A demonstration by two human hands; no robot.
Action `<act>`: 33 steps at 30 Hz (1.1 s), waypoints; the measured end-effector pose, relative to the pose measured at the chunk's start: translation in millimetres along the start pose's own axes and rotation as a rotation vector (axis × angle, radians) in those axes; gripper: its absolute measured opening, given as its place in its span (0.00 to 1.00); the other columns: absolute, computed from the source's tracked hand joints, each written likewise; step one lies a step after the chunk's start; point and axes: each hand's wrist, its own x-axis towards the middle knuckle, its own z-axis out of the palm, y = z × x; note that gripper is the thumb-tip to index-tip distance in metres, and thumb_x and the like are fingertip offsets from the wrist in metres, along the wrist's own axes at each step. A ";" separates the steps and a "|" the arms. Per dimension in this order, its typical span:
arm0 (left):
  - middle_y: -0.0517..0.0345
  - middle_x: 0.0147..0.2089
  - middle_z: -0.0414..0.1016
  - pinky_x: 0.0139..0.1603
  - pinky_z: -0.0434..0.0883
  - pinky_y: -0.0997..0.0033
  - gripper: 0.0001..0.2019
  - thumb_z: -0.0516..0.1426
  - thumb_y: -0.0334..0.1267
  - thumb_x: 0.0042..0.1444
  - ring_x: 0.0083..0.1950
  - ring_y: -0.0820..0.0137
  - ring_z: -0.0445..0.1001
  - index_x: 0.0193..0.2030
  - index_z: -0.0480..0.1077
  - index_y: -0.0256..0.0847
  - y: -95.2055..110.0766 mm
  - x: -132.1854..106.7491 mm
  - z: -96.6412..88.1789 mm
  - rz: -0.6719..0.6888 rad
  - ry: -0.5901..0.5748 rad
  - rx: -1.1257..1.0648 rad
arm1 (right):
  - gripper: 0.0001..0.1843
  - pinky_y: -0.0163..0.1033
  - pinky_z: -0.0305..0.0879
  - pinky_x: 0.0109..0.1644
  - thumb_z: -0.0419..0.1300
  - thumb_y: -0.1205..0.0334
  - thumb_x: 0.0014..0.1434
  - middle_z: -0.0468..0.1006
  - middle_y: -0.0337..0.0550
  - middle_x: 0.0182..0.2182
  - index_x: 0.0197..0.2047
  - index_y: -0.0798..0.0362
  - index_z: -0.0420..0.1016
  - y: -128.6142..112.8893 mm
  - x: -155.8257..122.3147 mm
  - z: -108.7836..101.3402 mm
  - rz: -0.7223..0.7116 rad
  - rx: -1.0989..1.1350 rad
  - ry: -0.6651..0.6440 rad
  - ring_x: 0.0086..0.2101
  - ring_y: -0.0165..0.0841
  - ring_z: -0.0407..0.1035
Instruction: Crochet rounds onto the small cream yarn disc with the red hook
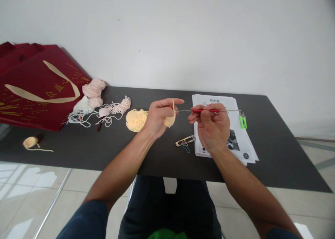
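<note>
My left hand (158,117) pinches a small cream crocheted piece (169,121). A strand of cream yarn (173,104) runs over its raised index finger. Between thumb and fingers, my right hand (213,123) grips a crochet hook (206,110) with a red handle, held level. The hook's thin metal shaft points left and reaches the crocheted piece; whether its tip sits inside a stitch is too small to tell. Just left of my left hand lies a ball of pale yellow yarn (136,120). Printed sheets (222,155) lie beneath my right hand.
Thread snips (185,140) and small stitch markers (186,148) lie beside the papers. A green-handled tool (243,121) rests at their right edge. Pink yarn (93,88) and loose strands lie near a dark red gift bag (34,88). Another cream crocheted piece (30,142) sits front left.
</note>
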 end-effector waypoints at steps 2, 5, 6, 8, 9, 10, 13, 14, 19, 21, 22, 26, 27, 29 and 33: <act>0.60 0.24 0.71 0.31 0.65 0.70 0.18 0.60 0.28 0.40 0.25 0.75 0.66 0.39 0.85 0.39 -0.4 0.7 -1.0 -0.010 -0.031 -0.034 | 0.15 0.35 0.79 0.32 0.69 0.49 0.63 0.86 0.36 0.39 0.42 0.46 0.69 -0.5 -0.6 0.2 -0.002 0.004 -0.004 0.30 0.30 0.81; 0.60 0.26 0.74 0.30 0.64 0.72 0.17 0.63 0.28 0.40 0.26 0.75 0.68 0.40 0.85 0.39 -0.3 0.2 1.1 -0.008 -0.015 -0.042 | 0.15 0.34 0.80 0.33 0.70 0.51 0.63 0.87 0.36 0.39 0.42 0.46 0.70 -1.3 -1.3 1.6 0.002 0.029 0.039 0.30 0.30 0.82; 0.60 0.27 0.75 0.29 0.64 0.72 0.18 0.65 0.28 0.40 0.27 0.75 0.69 0.41 0.84 0.40 -0.3 -0.2 2.5 0.000 0.000 -0.035 | 0.14 0.34 0.81 0.34 0.70 0.51 0.63 0.87 0.37 0.39 0.42 0.46 0.70 -1.5 -1.5 2.3 0.016 0.044 0.059 0.31 0.29 0.82; 0.61 0.29 0.76 0.28 0.63 0.74 0.20 0.68 0.29 0.40 0.28 0.76 0.69 0.44 0.84 0.42 -1.0 -1.2 5.5 0.019 0.016 -0.019 | 0.14 0.32 0.82 0.36 0.71 0.52 0.62 0.87 0.37 0.39 0.42 0.46 0.71 -1.8 -1.8 3.9 0.060 0.080 0.089 0.32 0.29 0.83; 0.62 0.30 0.76 0.28 0.64 0.74 0.21 0.69 0.29 0.40 0.28 0.76 0.69 0.45 0.84 0.43 -1.7 -1.6 6.7 0.029 0.021 -0.013 | 0.13 0.32 0.82 0.36 0.71 0.53 0.62 0.87 0.37 0.39 0.42 0.46 0.72 -1.7 -2.0 4.5 0.083 0.095 0.097 0.32 0.29 0.83; 0.62 0.30 0.77 0.28 0.64 0.74 0.22 0.70 0.29 0.41 0.28 0.76 0.69 0.46 0.84 0.43 -2.3 -1.8 7.7 0.038 0.026 -0.007 | 0.13 0.31 0.82 0.37 0.71 0.53 0.62 0.87 0.37 0.39 0.42 0.46 0.72 -1.6 -2.2 5.0 0.101 0.107 0.102 0.33 0.29 0.83; 0.62 0.31 0.77 0.30 0.65 0.74 0.23 0.70 0.29 0.42 0.29 0.77 0.71 0.48 0.83 0.44 -3.9 -2.0 8.6 0.050 0.046 0.003 | 0.13 0.30 0.82 0.37 0.72 0.53 0.61 0.87 0.37 0.40 0.41 0.46 0.73 -1.1 -2.3 5.1 0.116 0.112 0.111 0.34 0.29 0.83; 0.62 0.31 0.77 0.30 0.66 0.75 0.23 0.70 0.29 0.42 0.29 0.77 0.71 0.48 0.83 0.44 -4.0 -1.9 8.4 0.050 0.049 0.003 | 0.13 0.31 0.82 0.37 0.72 0.53 0.61 0.87 0.38 0.40 0.41 0.46 0.73 -1.0 -2.2 4.9 0.111 0.108 0.111 0.34 0.29 0.83; 0.62 0.29 0.76 0.28 0.64 0.75 0.23 0.68 0.28 0.42 0.27 0.77 0.68 0.48 0.84 0.44 -2.1 -1.6 6.9 0.028 0.064 -0.012 | 0.13 0.34 0.82 0.36 0.71 0.52 0.62 0.87 0.37 0.39 0.41 0.46 0.72 -1.1 -0.8 2.7 0.036 0.064 0.091 0.33 0.30 0.83; 0.62 0.28 0.76 0.27 0.63 0.75 0.22 0.67 0.27 0.41 0.27 0.77 0.68 0.46 0.84 0.44 -0.9 -1.4 6.4 0.021 0.067 -0.015 | 0.13 0.35 0.82 0.36 0.71 0.52 0.62 0.87 0.38 0.40 0.41 0.46 0.72 -1.2 -0.6 1.6 0.011 0.050 0.074 0.33 0.30 0.83; 0.62 0.28 0.76 0.27 0.62 0.75 0.22 0.66 0.27 0.41 0.26 0.76 0.68 0.45 0.84 0.44 -0.3 -1.3 6.0 0.017 0.062 -0.014 | 0.12 0.35 0.81 0.36 0.71 0.52 0.63 0.87 0.38 0.40 0.41 0.46 0.72 -1.2 -0.7 1.2 0.001 0.047 0.063 0.32 0.30 0.83; 0.61 0.27 0.76 0.27 0.62 0.73 0.20 0.63 0.27 0.39 0.27 0.75 0.68 0.41 0.85 0.42 1.0 -0.8 3.4 0.005 0.049 -0.002 | 0.09 0.36 0.80 0.35 0.69 0.56 0.64 0.86 0.39 0.40 0.41 0.46 0.74 -1.3 -1.7 0.0 -0.028 0.047 0.015 0.32 0.31 0.82; 0.60 0.27 0.76 0.28 0.62 0.73 0.19 0.62 0.28 0.39 0.27 0.74 0.69 0.40 0.85 0.41 1.1 -0.6 2.6 0.000 0.046 0.001 | 0.08 0.36 0.80 0.35 0.69 0.56 0.65 0.86 0.40 0.40 0.42 0.46 0.74 -1.5 -2.0 -0.2 -0.030 0.045 0.006 0.32 0.31 0.82; 0.60 0.25 0.75 0.29 0.63 0.72 0.18 0.61 0.28 0.38 0.26 0.74 0.68 0.38 0.84 0.39 1.1 -0.3 1.5 -0.007 0.033 -0.003 | 0.08 0.37 0.80 0.34 0.68 0.56 0.66 0.86 0.40 0.40 0.42 0.46 0.74 -1.9 -2.2 -0.3 -0.028 0.040 -0.007 0.31 0.32 0.82; 0.61 0.20 0.69 0.29 0.62 0.72 0.17 0.58 0.28 0.37 0.23 0.77 0.63 0.35 0.84 0.35 2.0 0.4 2.0 -0.010 -0.027 -0.067 | 0.11 0.37 0.79 0.32 0.70 0.54 0.64 0.87 0.40 0.39 0.41 0.47 0.73 -4.1 -1.6 0.3 0.003 0.051 -0.004 0.30 0.32 0.81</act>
